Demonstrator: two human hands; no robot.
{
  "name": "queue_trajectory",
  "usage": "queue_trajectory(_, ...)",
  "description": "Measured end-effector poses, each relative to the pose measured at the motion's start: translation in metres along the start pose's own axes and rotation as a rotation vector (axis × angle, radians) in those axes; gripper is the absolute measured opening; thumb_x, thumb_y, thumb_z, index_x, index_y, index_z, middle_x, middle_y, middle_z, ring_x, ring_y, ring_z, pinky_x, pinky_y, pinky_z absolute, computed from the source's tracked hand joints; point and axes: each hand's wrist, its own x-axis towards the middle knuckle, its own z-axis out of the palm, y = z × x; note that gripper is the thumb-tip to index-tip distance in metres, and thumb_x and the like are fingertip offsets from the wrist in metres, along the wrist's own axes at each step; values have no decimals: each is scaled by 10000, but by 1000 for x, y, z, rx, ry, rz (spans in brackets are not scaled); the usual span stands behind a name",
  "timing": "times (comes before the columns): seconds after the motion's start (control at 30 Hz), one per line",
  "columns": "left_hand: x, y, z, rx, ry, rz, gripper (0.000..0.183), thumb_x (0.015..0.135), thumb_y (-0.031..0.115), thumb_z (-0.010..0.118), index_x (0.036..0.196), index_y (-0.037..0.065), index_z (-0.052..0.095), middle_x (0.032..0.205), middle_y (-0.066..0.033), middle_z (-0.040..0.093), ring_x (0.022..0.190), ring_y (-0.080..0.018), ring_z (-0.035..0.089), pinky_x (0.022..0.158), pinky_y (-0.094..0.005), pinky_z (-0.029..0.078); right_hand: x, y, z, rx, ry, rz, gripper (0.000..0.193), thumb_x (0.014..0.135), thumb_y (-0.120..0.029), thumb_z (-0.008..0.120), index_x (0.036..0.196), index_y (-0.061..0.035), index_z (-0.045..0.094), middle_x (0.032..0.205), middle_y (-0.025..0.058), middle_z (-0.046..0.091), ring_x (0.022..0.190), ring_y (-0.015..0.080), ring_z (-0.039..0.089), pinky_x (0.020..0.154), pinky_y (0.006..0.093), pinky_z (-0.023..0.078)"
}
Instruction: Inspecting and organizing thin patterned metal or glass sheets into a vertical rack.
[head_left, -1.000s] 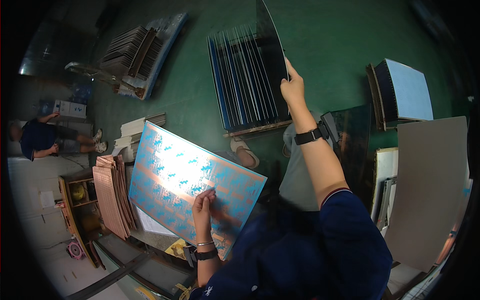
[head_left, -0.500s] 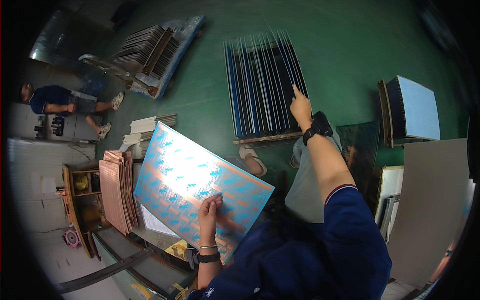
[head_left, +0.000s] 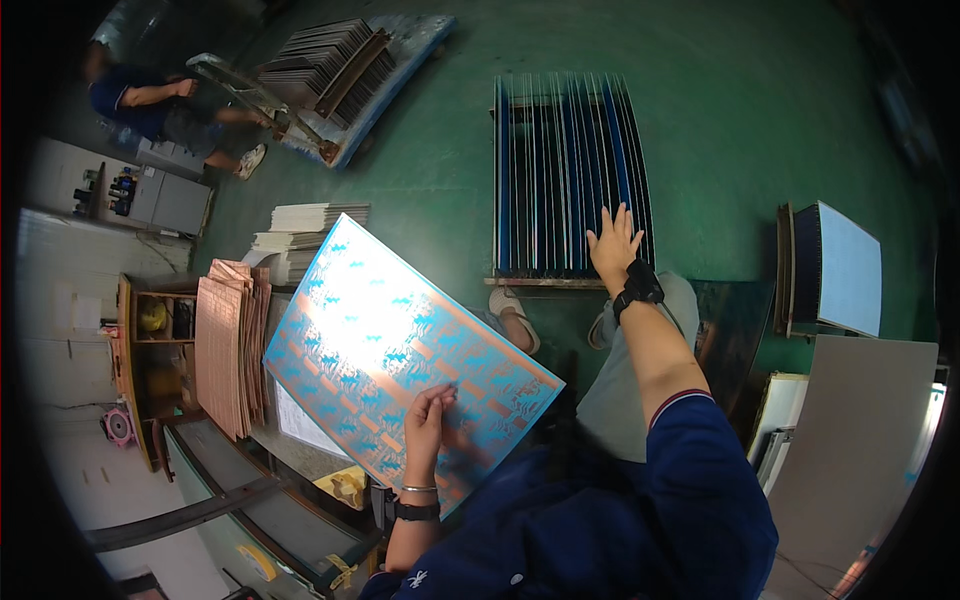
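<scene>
A large rectangular panel (head_left: 330, 340), copper-coloured with a blue printed pattern and a bright glare, lies tilted at my left. My left hand (head_left: 428, 412) is over its lower part, fingers curled together in a pinch; anything between them is hidden. I cannot tell whether it bears the panel's weight. My right hand (head_left: 614, 250) is open, fingers spread over the near right part of a rack of upright panels (head_left: 560, 180). Those panels stand on edge in a row, some blue, with thin light edges. Whether my fingertips touch them is unclear.
Copper-coloured sheets (head_left: 228, 345) lean at the left, near pale stacked boards (head_left: 290, 235). A person (head_left: 150, 105) is beside a blue cart (head_left: 400, 75) loaded with panels. At right are a blue-topped stack (head_left: 848, 265) and a large grey board (head_left: 850, 450). My feet are by the rack.
My right hand has gone from a pointing finger on the rack to spread fingers nearer its front edge. My left hand keeps its pinch. The person by the cart has moved closer to its handle.
</scene>
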Motion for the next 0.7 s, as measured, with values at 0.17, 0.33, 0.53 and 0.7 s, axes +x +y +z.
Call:
queue_trajectory(0.17,0,-3,-1,-14,5,8,225,951,57,413,1090,-20,572,1074,-111,626,928,-114,587,871,-246,463,-1,2,11,-24,42,4,601,781,-218,650,1303,-37,416,1482,173,152,1365,327,176,1058,595,142)
queue_trajectory(0.33,-1,-5,-3,13,7,20,229,947,52,415,1099,-20,571,1076,-107,626,935,-117,585,878,-248,458,3,-2,18,-72,-16,83,220,797,-232,616,928,-68,682,1512,113,78,1374,286,163,1063,600,84)
queue_trajectory(0.53,-1,2,0,-16,7,-4,229,945,47,418,1097,-24,574,1057,-98,622,970,-125,570,894,-256,448,5,-13,14,-65,252,-102,211,844,-201,543,842,-44,684,1287,182,489,1261,321,378,1015,589,201)
queue_trajectory(0.7,2,-5,-6,-128,-33,16,242,942,93,446,1137,-5,551,1099,-109,610,975,-145,573,891,-282,449,2,-56,-121,302,135,-120,226,867,-186,529,828,18,618,782,260,597,738,433,586,631,453,467)
